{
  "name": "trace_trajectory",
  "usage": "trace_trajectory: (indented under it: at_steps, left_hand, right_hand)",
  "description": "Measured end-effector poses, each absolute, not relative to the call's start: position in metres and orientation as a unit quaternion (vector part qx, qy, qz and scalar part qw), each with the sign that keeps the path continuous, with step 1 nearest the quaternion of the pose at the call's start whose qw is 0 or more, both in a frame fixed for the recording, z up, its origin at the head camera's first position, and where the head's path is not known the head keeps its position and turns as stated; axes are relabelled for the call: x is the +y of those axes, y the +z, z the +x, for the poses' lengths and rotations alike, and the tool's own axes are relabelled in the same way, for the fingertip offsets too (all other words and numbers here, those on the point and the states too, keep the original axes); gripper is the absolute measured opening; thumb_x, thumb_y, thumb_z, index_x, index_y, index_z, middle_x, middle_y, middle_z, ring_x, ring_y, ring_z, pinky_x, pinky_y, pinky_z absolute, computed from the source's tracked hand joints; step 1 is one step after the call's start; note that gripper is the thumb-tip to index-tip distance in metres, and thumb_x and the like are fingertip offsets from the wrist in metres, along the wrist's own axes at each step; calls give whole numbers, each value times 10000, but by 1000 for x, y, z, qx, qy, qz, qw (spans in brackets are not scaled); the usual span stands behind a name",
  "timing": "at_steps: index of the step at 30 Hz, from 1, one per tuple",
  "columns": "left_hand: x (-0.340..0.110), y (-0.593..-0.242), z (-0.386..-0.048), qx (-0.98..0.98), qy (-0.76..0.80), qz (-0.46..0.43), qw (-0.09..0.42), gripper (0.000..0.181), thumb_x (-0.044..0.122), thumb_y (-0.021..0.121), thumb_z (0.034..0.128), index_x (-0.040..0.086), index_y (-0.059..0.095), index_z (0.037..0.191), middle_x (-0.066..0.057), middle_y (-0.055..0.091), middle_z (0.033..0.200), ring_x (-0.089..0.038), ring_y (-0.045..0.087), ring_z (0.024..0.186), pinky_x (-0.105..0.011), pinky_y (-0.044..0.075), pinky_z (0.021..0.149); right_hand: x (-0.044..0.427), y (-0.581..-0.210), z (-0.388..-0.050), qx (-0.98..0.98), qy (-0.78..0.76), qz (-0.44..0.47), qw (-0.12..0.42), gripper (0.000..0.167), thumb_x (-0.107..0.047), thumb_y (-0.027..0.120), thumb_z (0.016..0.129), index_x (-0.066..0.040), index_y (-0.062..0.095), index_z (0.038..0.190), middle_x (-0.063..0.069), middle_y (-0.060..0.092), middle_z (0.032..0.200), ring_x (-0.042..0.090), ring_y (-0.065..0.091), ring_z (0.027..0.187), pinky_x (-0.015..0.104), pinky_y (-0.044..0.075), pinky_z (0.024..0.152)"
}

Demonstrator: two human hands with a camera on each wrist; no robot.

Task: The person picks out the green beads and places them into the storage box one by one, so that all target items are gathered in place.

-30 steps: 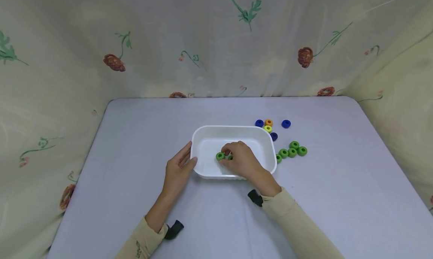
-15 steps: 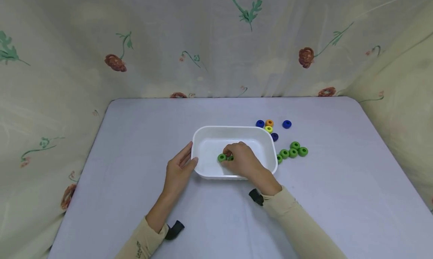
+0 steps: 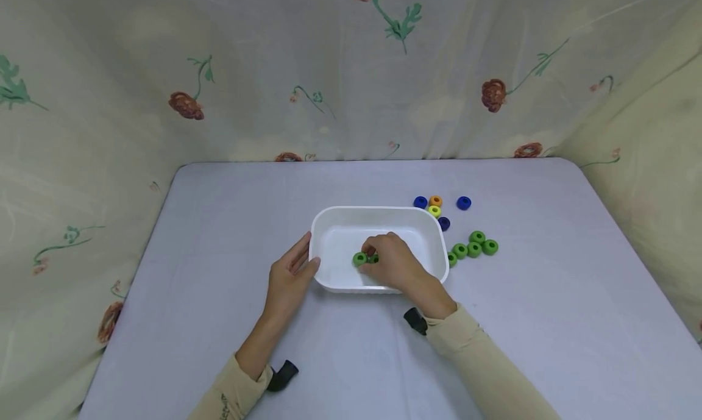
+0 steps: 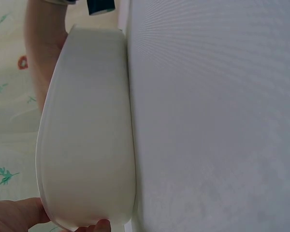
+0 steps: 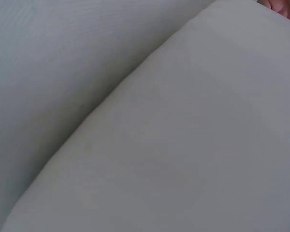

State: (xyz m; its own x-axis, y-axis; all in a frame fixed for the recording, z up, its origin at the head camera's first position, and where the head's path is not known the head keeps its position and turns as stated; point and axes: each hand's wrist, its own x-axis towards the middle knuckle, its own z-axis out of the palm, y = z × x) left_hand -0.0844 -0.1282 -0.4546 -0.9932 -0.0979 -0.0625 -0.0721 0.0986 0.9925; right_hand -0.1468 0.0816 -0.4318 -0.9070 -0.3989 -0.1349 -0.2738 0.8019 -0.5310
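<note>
A white plastic tray (image 3: 340, 216) sits on the table, its outer wall (image 4: 87, 130) filling much of the left wrist view. My left hand (image 3: 287, 280) holds the tray's left end, thumb near the front corner and fingers along the side. Inside the tray, my right hand (image 3: 392, 260) has its thumb and fingers curled about green ring-shaped beads. One green bead (image 3: 359, 259) shows at the fingertips; a second green bead (image 3: 374, 258) is partly hidden by the hand. In the right wrist view the tray wall (image 5: 183, 135) blocks the beads.
Several green beads (image 3: 474, 249) lie right of the tray. Behind its far right corner are blue beads (image 3: 420, 202), an orange bead (image 3: 436, 201) and a yellow bead (image 3: 434, 211). Another blue bead (image 3: 464, 203) lies farther right. Flowered cloth (image 3: 351, 103) hangs behind the table.
The green bead at the right fingertips has shifted slightly right, closer to the second one. Both hands and the tray keep nearly the same place.
</note>
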Motion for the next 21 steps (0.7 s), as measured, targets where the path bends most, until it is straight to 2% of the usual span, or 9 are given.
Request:
trace_trajectory:
  at_steps: [7, 21]
  left_hand:
    - [-129, -456, -85, -737, -673, 56, 11, 555, 94, 630, 970, 143, 471, 1499, -61, 487, 1542, -220, 498, 1417, -240, 491, 1074]
    - [-129, -456, -85, -741, -669, 53, 14, 555, 87, 626, 972, 135, 468, 1501, -71, 482, 1546, -229, 495, 1419, -234, 490, 1073]
  right_hand:
    - [81, -429, -146, 944, -254, -172, 124, 293, -179, 778, 861, -47, 732, 1117, 82, 735, 1045, 243, 612, 1041, 397, 538, 964]
    - [91, -418, -131, 943, -269, -181, 79, 343, -199, 794, 861, -51, 720, 1162, 96, 736, 1101, 260, 599, 1041, 408, 537, 940]
